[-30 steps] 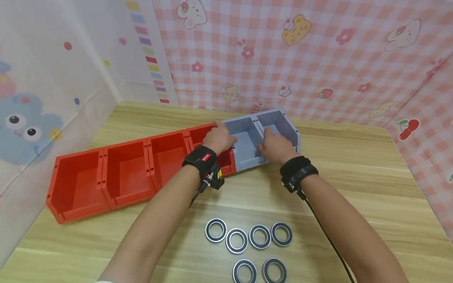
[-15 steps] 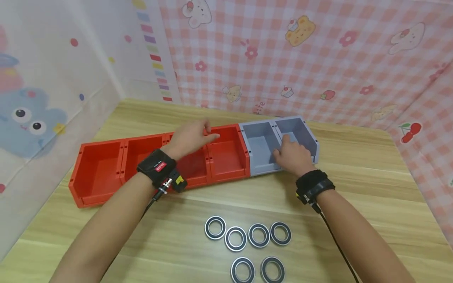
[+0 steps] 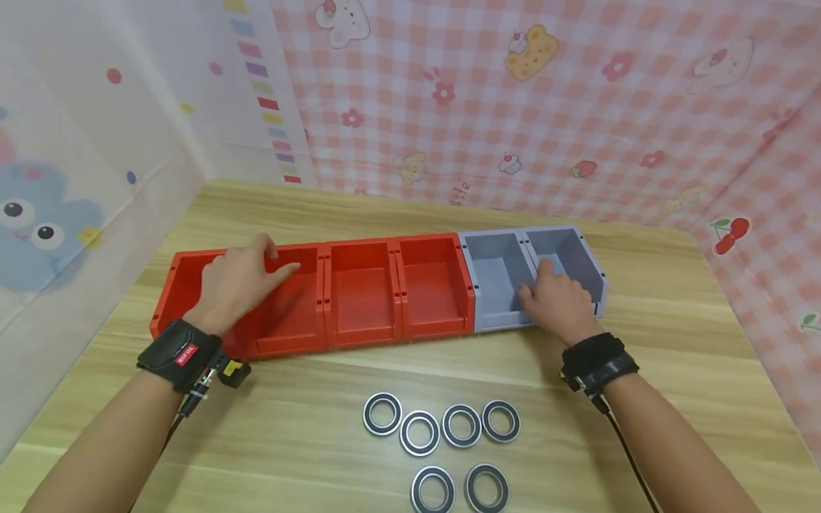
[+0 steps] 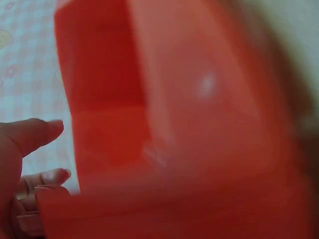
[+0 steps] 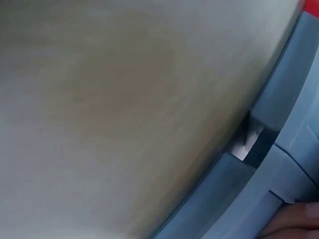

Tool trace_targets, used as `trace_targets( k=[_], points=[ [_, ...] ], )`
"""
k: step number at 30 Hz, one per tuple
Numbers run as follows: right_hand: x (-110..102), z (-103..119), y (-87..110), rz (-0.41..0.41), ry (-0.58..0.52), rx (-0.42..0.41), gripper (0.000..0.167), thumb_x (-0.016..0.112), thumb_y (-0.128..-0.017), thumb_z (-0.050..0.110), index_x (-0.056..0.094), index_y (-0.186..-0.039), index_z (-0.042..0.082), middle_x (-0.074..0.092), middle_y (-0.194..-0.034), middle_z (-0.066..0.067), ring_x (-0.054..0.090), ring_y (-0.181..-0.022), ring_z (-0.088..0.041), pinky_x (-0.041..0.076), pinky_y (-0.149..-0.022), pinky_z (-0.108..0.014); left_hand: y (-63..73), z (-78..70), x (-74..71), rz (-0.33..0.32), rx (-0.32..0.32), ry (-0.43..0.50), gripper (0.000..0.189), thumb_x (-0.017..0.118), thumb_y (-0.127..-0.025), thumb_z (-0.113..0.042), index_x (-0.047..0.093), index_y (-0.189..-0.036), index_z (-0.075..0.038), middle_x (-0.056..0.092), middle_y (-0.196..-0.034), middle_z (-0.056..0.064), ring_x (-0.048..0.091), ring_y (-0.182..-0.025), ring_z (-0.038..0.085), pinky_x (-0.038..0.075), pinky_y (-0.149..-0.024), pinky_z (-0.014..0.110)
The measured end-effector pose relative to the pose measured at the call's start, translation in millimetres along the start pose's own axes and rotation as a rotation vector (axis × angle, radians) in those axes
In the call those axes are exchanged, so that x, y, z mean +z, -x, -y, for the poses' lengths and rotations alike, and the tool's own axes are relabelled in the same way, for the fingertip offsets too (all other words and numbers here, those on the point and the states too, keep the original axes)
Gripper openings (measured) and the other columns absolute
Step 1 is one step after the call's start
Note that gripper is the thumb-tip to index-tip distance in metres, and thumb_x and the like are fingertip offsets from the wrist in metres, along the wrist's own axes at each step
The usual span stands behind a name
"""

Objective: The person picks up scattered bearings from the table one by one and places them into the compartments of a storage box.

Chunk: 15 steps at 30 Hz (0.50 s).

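Observation:
A row of joined storage bins stands on the table, with red bins (image 3: 362, 299) on the left and two grey bins (image 3: 495, 274) at the right end. My left hand (image 3: 234, 281) is over the leftmost red bins, thumb and fingers spread, holding nothing. In the left wrist view, its thumb (image 4: 42, 133) lies beside a blurred red bin wall (image 4: 214, 99). At the other end, my right hand (image 3: 561, 299) grips the front of the grey bins near their divider, thumb to the left. Only part of its fingers (image 5: 294, 219) shows at the grey rim in the right wrist view.
Several ring-shaped ball bearings (image 3: 405, 433) lie flat on the wooden table (image 3: 308, 434) in front of the bins. A pink checked cloth (image 3: 410, 128) hangs behind, and a pale printed sheet (image 3: 77, 128) is at the left. Cables run from both wrist straps.
My left hand has travelled left along the row, from beside the grey bins to the leftmost red ones. The row has shifted right and straightened, my right hand moving with it.

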State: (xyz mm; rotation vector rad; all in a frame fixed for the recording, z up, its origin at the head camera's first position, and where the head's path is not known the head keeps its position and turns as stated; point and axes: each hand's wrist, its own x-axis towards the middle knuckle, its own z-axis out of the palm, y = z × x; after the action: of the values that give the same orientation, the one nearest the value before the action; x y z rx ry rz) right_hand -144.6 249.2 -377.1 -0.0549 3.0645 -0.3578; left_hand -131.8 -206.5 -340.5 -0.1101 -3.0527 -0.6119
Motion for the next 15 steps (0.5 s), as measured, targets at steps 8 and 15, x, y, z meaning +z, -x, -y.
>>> trace_targets(
  k=[8, 15],
  points=[
    [-1.5, -11.8, 16.3, -0.026, -0.003, 0.028, 0.035, 0.048, -0.094, 0.034, 0.041, -0.098, -0.001, 0.055, -0.069, -0.020, 0.056, -0.061, -0.041, 0.039, -0.048, -0.051, 18.4, -5.3, 7.1, -0.065, -0.026, -0.010, 0.046, 0.066, -0.088, -0.038, 0.048, -0.108, 0.000, 0.042, -0.054, 0.005, 0.039, -0.043, 0.020, 0.031, -0.040, 0.030],
    [-8.4, -25.0, 30.0, 0.013, -0.002, 0.080, 0.039, 0.048, -0.094, 0.033, 0.041, -0.104, -0.005, 0.055, -0.071, -0.021, 0.055, -0.061, -0.040, 0.040, -0.048, -0.051, 14.9, -10.5, 13.5, -0.018, -0.155, -0.094, 0.047, 0.066, -0.088, -0.029, 0.037, -0.106, 0.004, 0.043, -0.056, 0.010, 0.043, -0.045, 0.025, 0.035, -0.041, 0.035]
  ],
)
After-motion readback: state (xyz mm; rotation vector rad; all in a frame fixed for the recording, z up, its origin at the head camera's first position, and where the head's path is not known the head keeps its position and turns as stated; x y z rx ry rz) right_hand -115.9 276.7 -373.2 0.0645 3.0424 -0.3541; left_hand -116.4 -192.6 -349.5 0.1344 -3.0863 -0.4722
